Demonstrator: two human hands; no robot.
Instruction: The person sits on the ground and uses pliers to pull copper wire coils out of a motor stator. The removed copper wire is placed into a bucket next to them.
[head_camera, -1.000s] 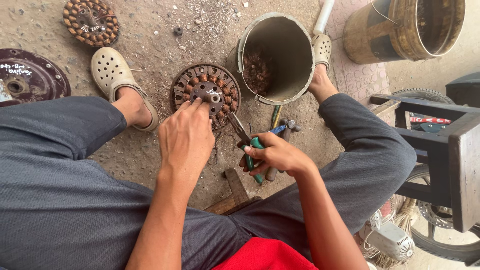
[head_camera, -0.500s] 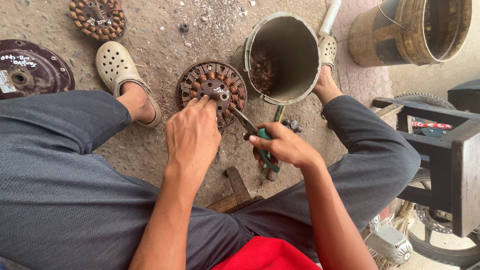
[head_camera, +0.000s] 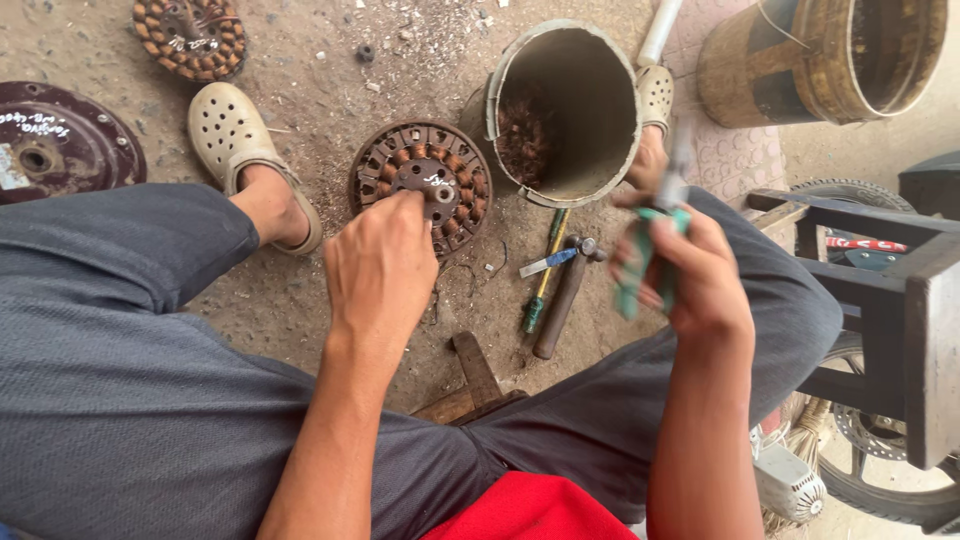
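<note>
Head-camera view is looking down at a seated person's lap and a dusty concrete floor (head_camera: 330, 90). Left hand (head_camera: 380, 265) is reaching forward, its fingers (head_camera: 405, 205) curling onto the near edge of a round brown motor stator ringed with copper coils (head_camera: 425, 180), which is lying flat on the floor between the person's feet. Right hand (head_camera: 690, 270) is hovering to the right of the stator, well apart from it, fingers wrapping closed around the green handles of a pair of pliers (head_camera: 645, 255); the tool is blurred, so its tip is hard to make out. Just beyond the stator a grey metal bucket tipped on its side (head_camera: 565, 110) is showing its open mouth. Near the bucket, a green-handled screwdriver (head_camera: 542, 275) and a hammer with a dark wooden handle (head_camera: 565, 295) are lying on the floor. At far left a second coil-ringed stator (head_camera: 190, 35) and a dark round metal cover (head_camera: 60, 150) are resting on the floor.
</note>
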